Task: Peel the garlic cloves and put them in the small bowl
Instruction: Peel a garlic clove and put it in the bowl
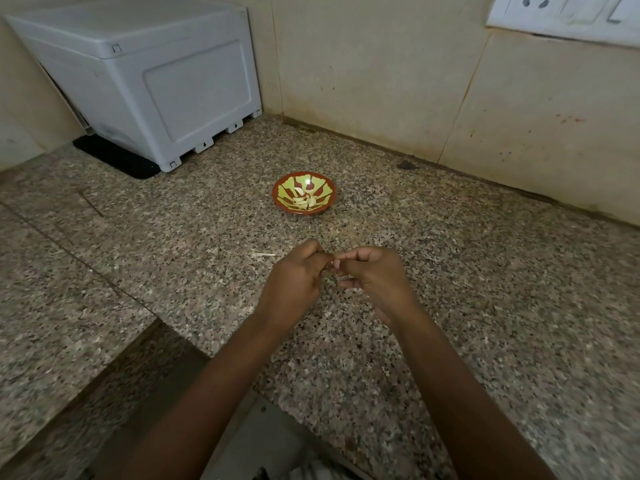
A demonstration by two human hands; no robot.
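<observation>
A small red and green bowl (324, 189) stands on the speckled granite counter (485, 271), with several pale peeled garlic cloves (304, 201) lying inside. Nearer to me, my left hand (294, 278) and my right hand (374, 271) are held together above the counter, fingertips pinched on one small garlic clove (331, 265). My fingers hide most of that clove. A thin strip of garlic skin (264, 254) lies on the counter just left of my left hand.
A grey plastic appliance (149, 74) on a black mat (114, 157) stands at the back left corner. Tiled walls rise behind the counter, with a switch plate (568, 15) at the top right. The counter's front edge drops off at the lower left.
</observation>
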